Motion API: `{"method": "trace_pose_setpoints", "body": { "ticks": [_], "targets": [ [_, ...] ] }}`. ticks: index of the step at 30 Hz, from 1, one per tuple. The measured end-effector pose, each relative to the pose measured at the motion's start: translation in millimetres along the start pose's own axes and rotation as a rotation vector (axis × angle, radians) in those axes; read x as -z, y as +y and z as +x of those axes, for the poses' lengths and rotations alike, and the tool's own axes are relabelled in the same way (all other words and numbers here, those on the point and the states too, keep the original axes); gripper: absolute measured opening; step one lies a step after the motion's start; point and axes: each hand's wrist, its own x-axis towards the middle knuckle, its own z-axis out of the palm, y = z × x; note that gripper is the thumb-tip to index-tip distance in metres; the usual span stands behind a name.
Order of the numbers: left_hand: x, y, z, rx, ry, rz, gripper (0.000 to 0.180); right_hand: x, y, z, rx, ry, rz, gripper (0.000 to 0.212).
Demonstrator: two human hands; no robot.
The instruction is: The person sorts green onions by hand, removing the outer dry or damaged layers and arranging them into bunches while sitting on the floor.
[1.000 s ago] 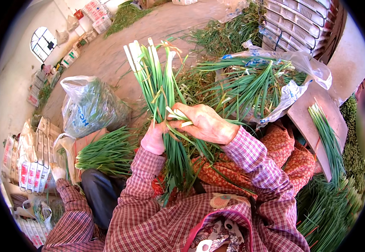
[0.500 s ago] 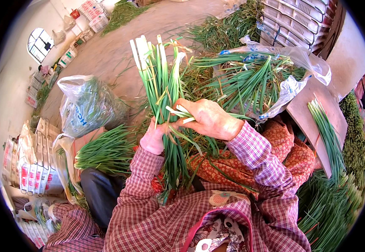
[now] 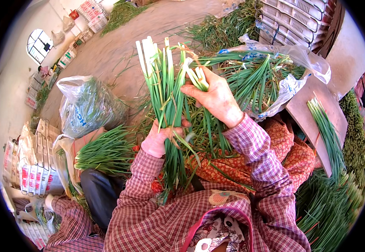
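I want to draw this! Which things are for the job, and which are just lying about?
In the job:
left hand
green bundle it grips
right hand
pale-ended stalks it holds

Probably just lying about:
clear plastic bag
white crates, upper right
leafy heap, far floor

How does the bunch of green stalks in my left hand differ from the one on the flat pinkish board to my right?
The long, white-ended green bunch is gripped in your left hand, while the slim, white-ended green bunch lies on the flat pinkish board. The gripped bunch looks thicker than the board bunch. The gripped bunch has bent, stray leaves; the board bunch looks neater. Both have white ends pointing away from you.
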Motion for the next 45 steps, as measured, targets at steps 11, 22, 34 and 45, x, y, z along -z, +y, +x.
{"method": "trace_pose_setpoints", "body": {
  "ticks": [11, 22, 34, 45],
  "targets": [
    [4, 10, 11, 0.087, 0.035, -0.32, 0.044, -1, 2, -6, 0.086, -0.123, -0.055, 0.017],
    [-1, 15, 7, 0.002, 0.199, -0.048, 0.035, 19, 11, -4, 0.391, -0.089, -0.553, 0.016],
    [5, 5, -3, -0.065, 0.335, -0.102, 0.036, 26, 19, -7, 0.144, 0.148, -0.347, 0.028],
    [29, -11, 9, -0.139, 0.191, 0.004, 0.04, -8, 6, -20, -0.099, 0.008, 0.036, 0.019]
  ]
}}
